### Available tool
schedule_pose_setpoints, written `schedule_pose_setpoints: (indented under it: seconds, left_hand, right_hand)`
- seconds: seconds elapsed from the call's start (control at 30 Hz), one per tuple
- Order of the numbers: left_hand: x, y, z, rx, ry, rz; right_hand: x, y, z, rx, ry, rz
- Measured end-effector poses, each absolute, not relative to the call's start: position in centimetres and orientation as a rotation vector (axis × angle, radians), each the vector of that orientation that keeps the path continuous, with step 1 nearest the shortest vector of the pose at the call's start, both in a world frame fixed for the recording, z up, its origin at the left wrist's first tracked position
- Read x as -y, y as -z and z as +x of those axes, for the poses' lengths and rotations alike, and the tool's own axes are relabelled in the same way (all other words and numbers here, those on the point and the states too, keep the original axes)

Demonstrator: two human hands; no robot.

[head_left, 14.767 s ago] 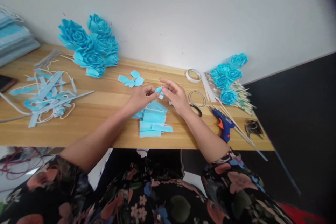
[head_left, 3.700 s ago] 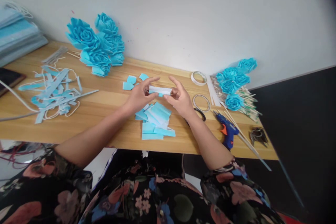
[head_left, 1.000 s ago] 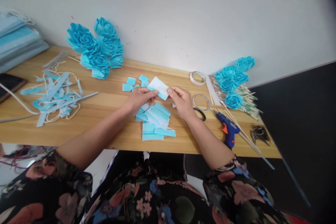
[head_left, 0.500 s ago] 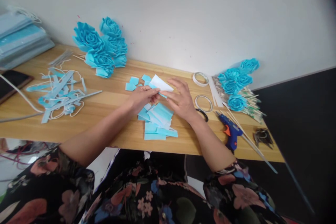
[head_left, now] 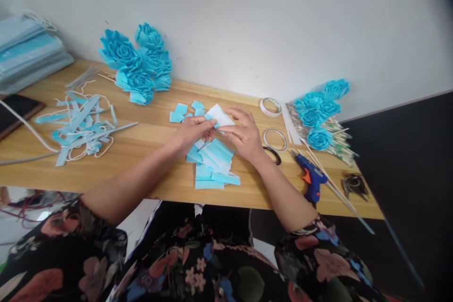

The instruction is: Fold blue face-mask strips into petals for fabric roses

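Between both hands is a small piece of mask fabric (head_left: pixel 220 116), white on the side facing me with a light-blue part at its left. My left hand (head_left: pixel 194 131) pinches its left lower edge between thumb and fingers. On the other side, my right hand (head_left: pixel 244 134) grips the right edge, thumb below and fingers above. Under the hands lies a loose pile of cut blue and white fabric pieces (head_left: pixel 215 158). Just behind my left hand are several small blue cut pieces (head_left: pixel 181 109) on the wooden table (head_left: pixel 148 130).
Blue fabric roses (head_left: pixel 136 63) stand at the back left, more roses (head_left: pixel 320 108) at the right. Mask strips and ear loops (head_left: pixel 83 125) lie left, near stacked masks (head_left: pixel 30 54). On the right are tape rolls (head_left: pixel 274 139), a blue glue gun (head_left: pixel 312 177) and thin sticks (head_left: pixel 336 186).
The fabric piece has turned in my fingers; it now shows a broader white face, tilted to the right. Both hands stay in nearly the same place.
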State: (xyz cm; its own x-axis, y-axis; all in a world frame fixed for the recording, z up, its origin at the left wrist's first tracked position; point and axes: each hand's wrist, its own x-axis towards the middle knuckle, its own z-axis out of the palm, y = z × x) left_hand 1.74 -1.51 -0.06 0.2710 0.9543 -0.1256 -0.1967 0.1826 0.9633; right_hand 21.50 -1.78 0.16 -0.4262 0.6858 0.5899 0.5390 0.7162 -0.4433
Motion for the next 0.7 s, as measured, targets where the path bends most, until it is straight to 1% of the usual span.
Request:
schedule_pose_setpoints:
  seconds: [0.2, 0.53, 0.7]
  left_hand:
    - [1.82, -0.53, 1.78, -1.036, -1.004, 1.182]
    - [1.80, -0.13, 1.77, -0.988, -0.981, 1.223]
    - [1.84, -0.16, 1.79, -1.002, -0.962, 1.293]
  right_hand:
    - [2.24, -0.15, 21.08, 1.968, -0.421, -0.957]
    - [2.46, 0.23, 20.78, 1.692, -0.837, -1.054]
    - [2.55, -0.11, 20.59, 1.613, -0.874, -1.124]
